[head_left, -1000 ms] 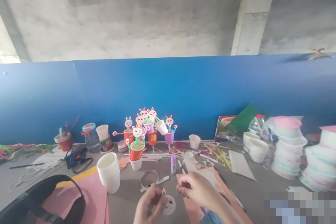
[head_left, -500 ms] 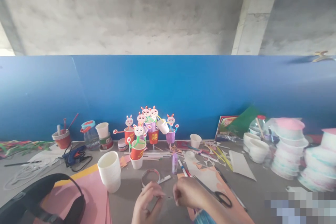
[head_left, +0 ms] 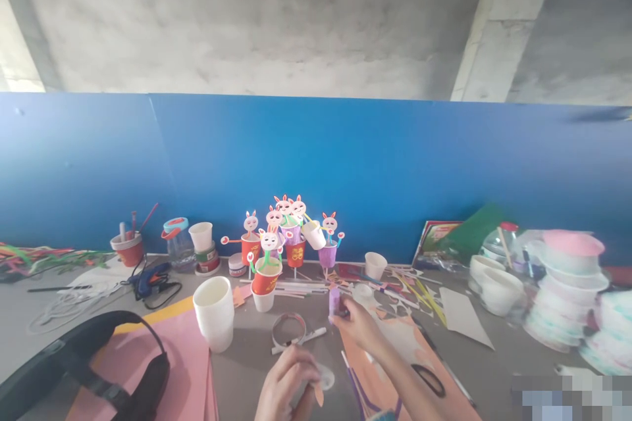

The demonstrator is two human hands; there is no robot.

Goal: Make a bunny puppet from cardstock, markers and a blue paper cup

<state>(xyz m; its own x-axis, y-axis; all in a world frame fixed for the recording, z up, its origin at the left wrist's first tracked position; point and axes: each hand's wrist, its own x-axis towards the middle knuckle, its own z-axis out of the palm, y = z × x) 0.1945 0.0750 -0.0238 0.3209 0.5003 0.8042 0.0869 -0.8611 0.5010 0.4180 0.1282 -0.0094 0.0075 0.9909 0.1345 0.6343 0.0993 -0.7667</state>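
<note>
At the bottom centre, my left hand [head_left: 291, 383] is pinched closed on a small peach paper piece [head_left: 319, 395] that pokes out below the fingertips. Beside those fingertips shows a round white disc [head_left: 326, 377], partly hidden. My right hand [head_left: 354, 320] reaches forward with thumb and fingers closed round an upright purple glue stick [head_left: 334, 302]. Beneath the right forearm lies peach paper [head_left: 407, 368] with black-handled scissors [head_left: 428, 380] on it. A roll of tape [head_left: 289, 330] and a white marker [head_left: 312, 337] lie just beyond my left hand.
Rabbit-faced paper-cup figures [head_left: 269, 242] stand at the back centre. Stacked white cups [head_left: 214, 312] are on the left, near pink paper [head_left: 182, 355] and a black headset [head_left: 83, 368]. White paper bowls [head_left: 498, 289] and painted cup stacks [head_left: 565, 302] stand at the right.
My right hand has moved forward from beside my left hand and closed on the glue stick. The peach piece and white disc now show at my left hand. The view has shifted slightly.
</note>
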